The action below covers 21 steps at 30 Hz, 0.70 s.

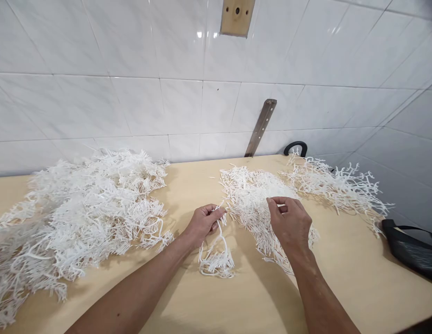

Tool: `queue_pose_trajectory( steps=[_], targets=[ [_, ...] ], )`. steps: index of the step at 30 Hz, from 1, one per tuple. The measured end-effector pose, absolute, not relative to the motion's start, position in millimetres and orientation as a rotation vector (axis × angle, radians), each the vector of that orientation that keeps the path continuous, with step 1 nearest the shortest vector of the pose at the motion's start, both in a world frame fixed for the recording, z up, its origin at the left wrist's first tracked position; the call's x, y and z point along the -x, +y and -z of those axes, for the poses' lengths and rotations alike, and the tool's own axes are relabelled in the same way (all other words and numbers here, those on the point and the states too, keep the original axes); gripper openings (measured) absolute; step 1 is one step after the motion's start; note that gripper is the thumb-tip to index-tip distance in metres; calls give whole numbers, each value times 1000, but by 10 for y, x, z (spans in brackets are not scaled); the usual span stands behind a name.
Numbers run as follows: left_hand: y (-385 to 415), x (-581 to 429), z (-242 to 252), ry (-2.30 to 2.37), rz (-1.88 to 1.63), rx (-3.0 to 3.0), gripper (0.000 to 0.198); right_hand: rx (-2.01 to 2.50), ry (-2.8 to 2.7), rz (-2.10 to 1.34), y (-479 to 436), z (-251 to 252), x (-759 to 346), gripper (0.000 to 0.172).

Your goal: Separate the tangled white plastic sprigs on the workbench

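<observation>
Between the thumb and fingers of my left hand [207, 220] is a white branched plastic sprue [220, 260]. Its stems hang down toward the table, with a cluster of thin white prongs at the lower end. My right hand [290, 220] is closed in a pinch above the middle pile of small loose white pieces [250, 190]. Whatever its fingertips may hold is too small to make out. To the left of my left hand lies a big tangled heap of white sprues [97, 204] with many prongs on them.
Bare branched white stems [337, 185] lie in a looser pile at the back right. A black bag [410, 246] sits at the right edge of the wooden table [195, 185]. Behind, a metal bracket [261, 127] and a black curved handle [295, 146] stand near the tiled wall.
</observation>
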<state>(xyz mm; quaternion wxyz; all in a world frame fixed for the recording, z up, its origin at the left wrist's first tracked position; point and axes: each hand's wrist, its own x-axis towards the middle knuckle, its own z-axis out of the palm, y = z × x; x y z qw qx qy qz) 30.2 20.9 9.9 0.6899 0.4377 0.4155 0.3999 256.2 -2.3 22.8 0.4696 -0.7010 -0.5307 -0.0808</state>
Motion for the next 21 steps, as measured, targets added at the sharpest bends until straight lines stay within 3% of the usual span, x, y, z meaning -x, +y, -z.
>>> queue_pose_trajectory(
  steps=[3,8,10,21],
  targets=[
    [196,-300,-110,914,-896,-970,47,1709,-1308,45,-50,-245,-2474,30],
    [173,-303,-129,901,-923,-982,48,1550,-1428,-778,-146,-177,-2094,39],
    [169,-306,-125,911,-922,-996,47,1496,-1484,-904,-177,-144,-1962,40],
    [200,-316,-82,960,-868,-1061,45,1538,-1553,-628,-207,-122,-1861,26]
  ],
)
